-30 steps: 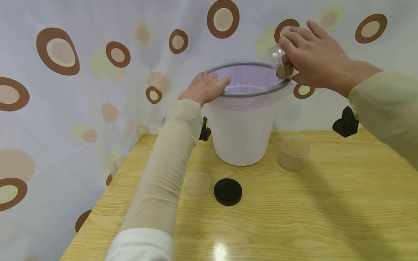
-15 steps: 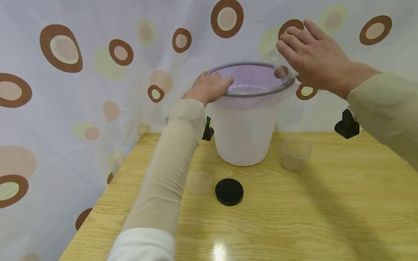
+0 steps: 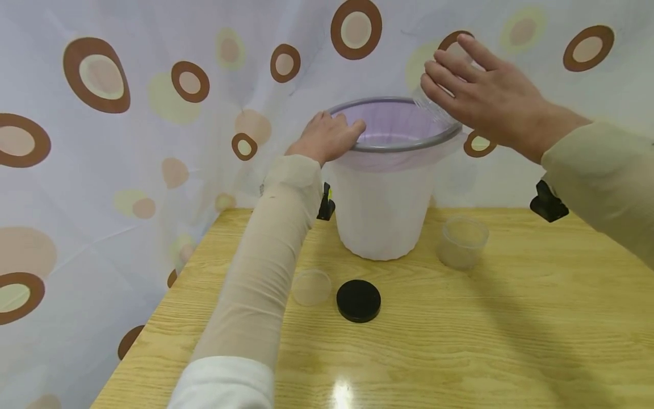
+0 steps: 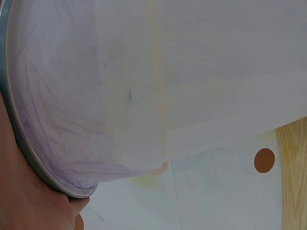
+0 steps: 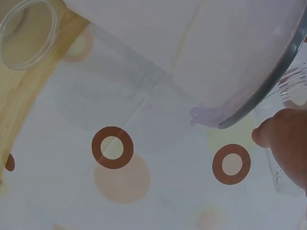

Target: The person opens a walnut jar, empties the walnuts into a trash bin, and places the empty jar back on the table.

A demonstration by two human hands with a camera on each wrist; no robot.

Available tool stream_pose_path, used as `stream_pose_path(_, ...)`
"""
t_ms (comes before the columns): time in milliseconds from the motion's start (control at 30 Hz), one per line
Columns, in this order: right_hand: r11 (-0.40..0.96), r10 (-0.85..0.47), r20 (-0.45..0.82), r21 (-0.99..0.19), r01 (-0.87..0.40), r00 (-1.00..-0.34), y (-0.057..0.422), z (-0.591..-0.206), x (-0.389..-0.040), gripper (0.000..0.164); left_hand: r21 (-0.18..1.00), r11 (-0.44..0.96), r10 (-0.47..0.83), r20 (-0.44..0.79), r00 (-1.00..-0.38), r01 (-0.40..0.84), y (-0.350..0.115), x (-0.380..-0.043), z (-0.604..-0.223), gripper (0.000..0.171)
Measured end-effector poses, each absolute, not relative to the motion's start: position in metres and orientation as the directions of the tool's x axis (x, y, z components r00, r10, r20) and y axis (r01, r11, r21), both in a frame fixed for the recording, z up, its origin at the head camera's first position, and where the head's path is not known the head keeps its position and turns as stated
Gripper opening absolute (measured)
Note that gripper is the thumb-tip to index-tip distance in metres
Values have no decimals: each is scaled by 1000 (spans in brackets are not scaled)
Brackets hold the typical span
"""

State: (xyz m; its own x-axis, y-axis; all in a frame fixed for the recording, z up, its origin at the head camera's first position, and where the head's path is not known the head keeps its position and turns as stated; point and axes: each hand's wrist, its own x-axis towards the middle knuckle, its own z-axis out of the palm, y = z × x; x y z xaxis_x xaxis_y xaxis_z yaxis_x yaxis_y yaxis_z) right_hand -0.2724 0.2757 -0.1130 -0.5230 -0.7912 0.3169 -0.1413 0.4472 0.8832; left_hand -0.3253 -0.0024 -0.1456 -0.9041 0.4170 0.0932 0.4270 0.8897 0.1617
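A white waste bin (image 3: pixel 380 210) with a grey rim and a purple bag liner (image 3: pixel 390 116) stands on the table. My left hand (image 3: pixel 329 136) grips its rim at the left side, also seen at the edge of the left wrist view. Over the right part of the rim, my right hand (image 3: pixel 475 85) holds a clear jar (image 3: pixel 431 108) with its threaded mouth tipped toward the bin's opening. The thumb lies along the jar (image 5: pixel 283 179) in the right wrist view, and its clear wall shows small specks. The bottom of the bin is hidden.
In front of the bin, a black round lid (image 3: pixel 359 301) and a clear disc (image 3: pixel 311 287) lie on the wooden table (image 3: pixel 434 352). To the bin's right stands a clear round tub (image 3: pixel 464 244). A patterned curtain (image 3: pixel 153 142) hangs behind and to the left.
Brown pieces seen in the jar earlier no longer show there. My right hand has tipped the jar further and shifted slightly left. The left hand keeps its place on the rim.
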Motion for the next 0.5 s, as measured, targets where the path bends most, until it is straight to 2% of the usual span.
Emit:
stream_pose_path(233,388,-785,272,916,-101,-557,274,-114,-271,133,173,891,408,95,-908,419,-3,-325,-146,72)
stream_pose_path(500,423,-786,315,902,-90,-532,278,-115,-271,122,165,891,413,95,-906,423,-2,-326,-147,73)
